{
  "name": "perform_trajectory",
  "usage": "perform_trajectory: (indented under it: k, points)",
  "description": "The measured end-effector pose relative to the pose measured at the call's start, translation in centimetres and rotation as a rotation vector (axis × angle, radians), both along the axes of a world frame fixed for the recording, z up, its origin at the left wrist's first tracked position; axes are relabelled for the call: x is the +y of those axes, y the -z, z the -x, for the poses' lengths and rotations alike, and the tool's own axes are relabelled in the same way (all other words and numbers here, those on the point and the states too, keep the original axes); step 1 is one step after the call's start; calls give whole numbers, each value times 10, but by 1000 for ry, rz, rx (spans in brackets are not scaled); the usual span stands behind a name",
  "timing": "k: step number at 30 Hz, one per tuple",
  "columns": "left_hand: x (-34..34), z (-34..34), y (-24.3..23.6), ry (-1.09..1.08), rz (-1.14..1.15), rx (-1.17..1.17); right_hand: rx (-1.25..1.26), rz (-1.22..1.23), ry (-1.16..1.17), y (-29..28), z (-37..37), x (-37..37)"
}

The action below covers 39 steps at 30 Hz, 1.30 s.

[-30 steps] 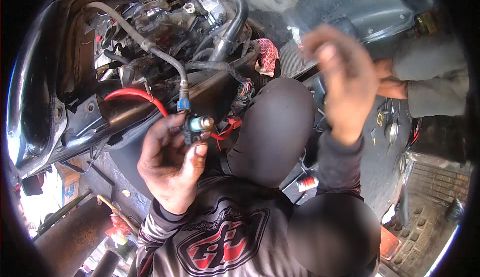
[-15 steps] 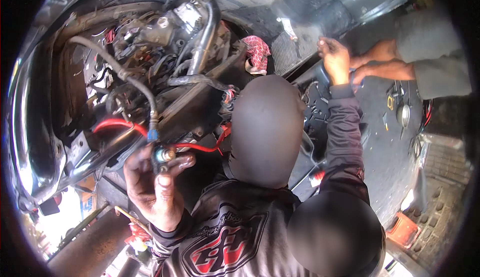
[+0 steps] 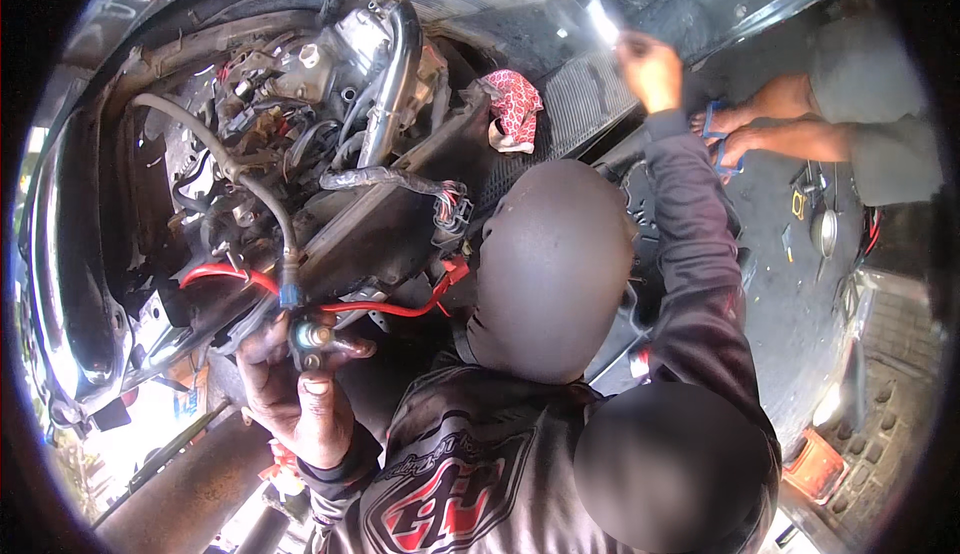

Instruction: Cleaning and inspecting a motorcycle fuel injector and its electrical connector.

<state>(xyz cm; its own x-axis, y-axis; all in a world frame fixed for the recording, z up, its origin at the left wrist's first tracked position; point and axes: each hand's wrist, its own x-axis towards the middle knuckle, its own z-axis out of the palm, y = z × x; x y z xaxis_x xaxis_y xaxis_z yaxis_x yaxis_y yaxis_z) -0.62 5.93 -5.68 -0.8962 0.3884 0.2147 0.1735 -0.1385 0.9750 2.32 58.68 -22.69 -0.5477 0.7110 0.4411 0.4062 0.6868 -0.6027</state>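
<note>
In my left hand (image 3: pixel 300 399) is a dark hose fitting (image 3: pixel 308 339) with a shiny round metal end, held between thumb and fingers. It joins a grey hose (image 3: pixel 262 194) through a blue connector (image 3: pixel 290 296). The hose arches back over an uncovered motorcycle engine (image 3: pixel 310 79). My right arm reaches far to the upper right. There my right hand (image 3: pixel 652 69) has its fingers closed on a small bright whitish piece (image 3: pixel 603 22), above a ribbed dark panel (image 3: pixel 585 94). Glare and blur hide what kind of thing the piece is.
A red tube (image 3: pixel 385 307) runs behind the fitting. A red patterned cloth (image 3: pixel 514 109) lies beside the engine bay, near a loose wire connector (image 3: pixel 452 209). Another person's feet (image 3: pixel 770 119) in blue sandals stand at right, near small tools (image 3: pixel 822 229). An orange crate (image 3: pixel 812 466) sits lower right.
My right hand has moved up and left to the whitish piece, which lay on the ribbed panel and is now lifted. My left hand has shifted slightly down and left with the fitting.
</note>
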Motion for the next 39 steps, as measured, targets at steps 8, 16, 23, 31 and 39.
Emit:
perform_trajectory:
  k: [8, 16, 23, 31, 39]
  points:
    - [2, 3, 1, 9, -52, -57, -121, -6, -45, 6, -7, -19]
    - [3, 4, -2, 0, -6, -27, -192, -182, -768, -11, 21, -109]
    - [0, 4, -1, -17, 11, -40, 339, 23, -237, -65, 3, -10]
    - [-3, 8, 8, -24, 18, 43, 340, -22, -301, -114, -20, 24]
    - [-11, 16, 13, -68, 126, 170, -420, 49, -613, -102, -30, -31]
